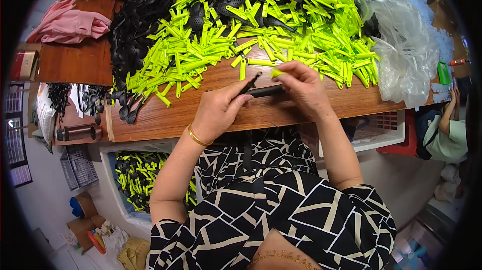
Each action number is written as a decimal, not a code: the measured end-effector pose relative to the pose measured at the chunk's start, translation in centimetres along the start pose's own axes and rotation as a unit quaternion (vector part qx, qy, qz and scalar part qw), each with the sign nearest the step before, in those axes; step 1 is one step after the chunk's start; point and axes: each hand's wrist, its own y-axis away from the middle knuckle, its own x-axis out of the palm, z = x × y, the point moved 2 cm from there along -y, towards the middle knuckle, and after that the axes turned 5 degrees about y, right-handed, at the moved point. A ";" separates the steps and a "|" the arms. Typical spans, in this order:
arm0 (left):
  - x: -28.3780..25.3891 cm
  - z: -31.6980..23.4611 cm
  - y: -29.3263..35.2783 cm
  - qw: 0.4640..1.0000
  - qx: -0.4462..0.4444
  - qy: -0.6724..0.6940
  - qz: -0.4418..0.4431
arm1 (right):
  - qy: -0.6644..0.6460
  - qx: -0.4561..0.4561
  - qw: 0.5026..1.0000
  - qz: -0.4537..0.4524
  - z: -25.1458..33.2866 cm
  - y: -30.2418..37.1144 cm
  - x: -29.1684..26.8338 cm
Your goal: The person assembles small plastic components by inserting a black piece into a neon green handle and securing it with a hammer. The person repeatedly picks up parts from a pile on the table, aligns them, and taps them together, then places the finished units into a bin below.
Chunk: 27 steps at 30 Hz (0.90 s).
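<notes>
here, left fingers [243, 100] round black pieces [251, 84], right fingers [290, 78] round green piece [275, 73], handles [188, 61] beyond

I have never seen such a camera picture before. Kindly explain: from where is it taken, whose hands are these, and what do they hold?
There is no machine here. A wide fisheye camera worn on the person's head looks down, so straight edges bend toward the dark rim. The bare hands belong to the wearer. The left hand holds a slim black piece; the right hand pinches a yellow-green piece. A dark rod spans between them. On the wooden table lie heaped yellow-green strips, black perforated spoon-like parts and, at right, clear plastic.
</notes>
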 end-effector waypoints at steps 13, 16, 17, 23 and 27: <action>0.8 -0.9 1.9 0.987 -0.101 0.111 -0.059 | 0.403 -0.273 0.867 0.109 7.2 -0.6 2.5; 0.3 -1.0 2.0 0.993 -0.077 0.058 -0.068 | 0.389 -0.281 0.871 0.106 6.9 -0.7 2.7; 0.2 -0.9 2.1 0.994 -0.067 0.042 -0.072 | 0.386 -0.283 0.872 0.105 6.8 -0.7 2.8; -0.3 -0.6 2.1 0.993 0.027 -0.058 -0.104 | 0.372 -0.280 0.879 0.103 6.3 -0.8 3.0; -0.7 -0.9 2.4 0.995 -0.019 -0.059 -0.081 | 0.366 -0.284 0.879 0.110 6.2 -0.9 3.2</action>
